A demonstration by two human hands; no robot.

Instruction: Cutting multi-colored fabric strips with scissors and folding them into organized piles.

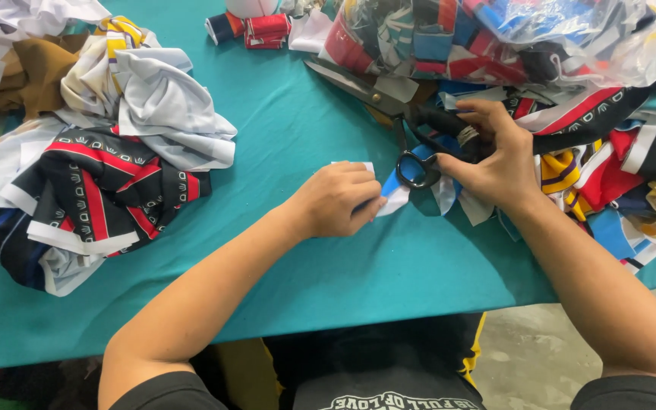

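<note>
— Where are the hands?

— The left hand (337,199) presses a small blue-and-white fabric scrap (395,191) flat on the teal tabletop (305,114), fingers curled together over the scrap's left edge. The right hand (495,156) is just beside it, fingers closed around the black handles of the large scissors (389,102), whose blades point away, up and to the left.

— Any open room?

— A bare strip of tabletop runs down the middle, from the hands to the near edge. On the left sits a heap of striped and white cloth pieces (100,159); on the right a pile of coloured offcuts (609,152) crowds the right hand, with a clear plastic bag of scraps (510,34) behind it.
</note>
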